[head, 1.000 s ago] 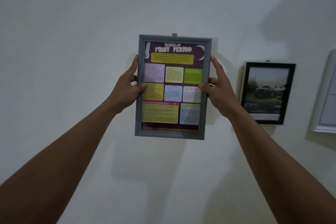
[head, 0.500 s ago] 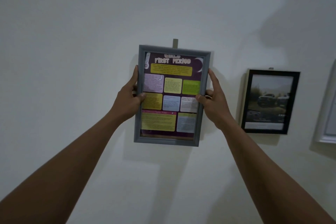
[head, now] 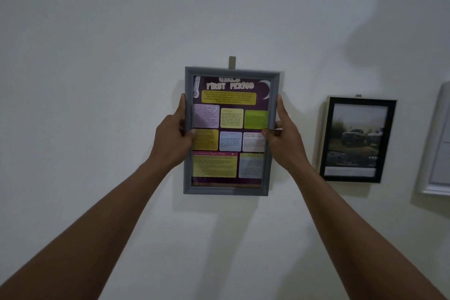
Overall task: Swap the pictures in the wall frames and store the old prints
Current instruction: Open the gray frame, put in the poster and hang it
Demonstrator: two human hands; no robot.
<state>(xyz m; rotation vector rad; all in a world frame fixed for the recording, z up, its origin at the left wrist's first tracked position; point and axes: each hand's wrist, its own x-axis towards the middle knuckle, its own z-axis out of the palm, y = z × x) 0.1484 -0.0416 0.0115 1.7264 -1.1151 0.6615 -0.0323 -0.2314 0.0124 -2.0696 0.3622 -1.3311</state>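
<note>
Dim, soft shadows; slight blur

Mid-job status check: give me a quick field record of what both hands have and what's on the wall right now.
left hand: grips the left side of the grey frame, thumb on front
right hand: grips its right side, thumb on front
grey frame: upright before the wall, colourful poster inside
hanger tab: shows just above the frame's top edge; hooked or not, cannot tell
black frame: on wall to the right, vehicle photo inside
white frame: cut off at right edge
</note>
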